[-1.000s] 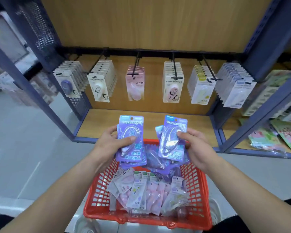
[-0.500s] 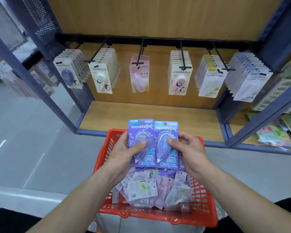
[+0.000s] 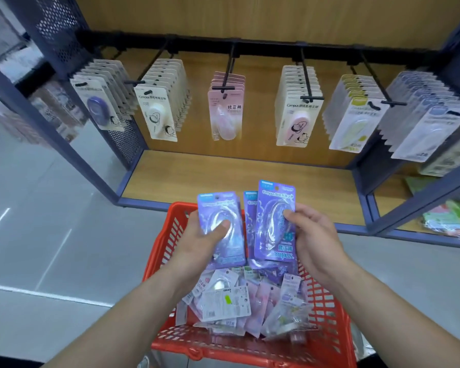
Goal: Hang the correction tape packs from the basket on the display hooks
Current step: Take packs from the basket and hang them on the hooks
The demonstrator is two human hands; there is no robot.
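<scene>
A red plastic basket (image 3: 168,243) in front of me holds several loose correction tape packs (image 3: 225,304). My left hand (image 3: 199,240) grips a purple correction tape pack (image 3: 231,251) above the basket, thumb on its blister. My right hand (image 3: 314,235) holds another purple pack (image 3: 270,227) a little higher, with at least one more purple pack (image 3: 250,208) tucked behind it. Black display hooks (image 3: 227,73) stick out from a rail above the wooden shelf, each loaded with hanging packs.
The hooks carry six rows of packs: purple-roller (image 3: 98,107), cream (image 3: 157,112), pink (image 3: 226,112), pink-roller (image 3: 295,118), yellow (image 3: 353,123), grey-blue (image 3: 425,128). A wooden shelf base (image 3: 237,176) lies under them. Blue steel uprights (image 3: 37,118) frame the bay. Grey floor lies to the left.
The two purple packs were held side by side, touching. Now my right hand has lifted its pack higher and the packs sit slightly apart. The view has moved closer to the shelf.
</scene>
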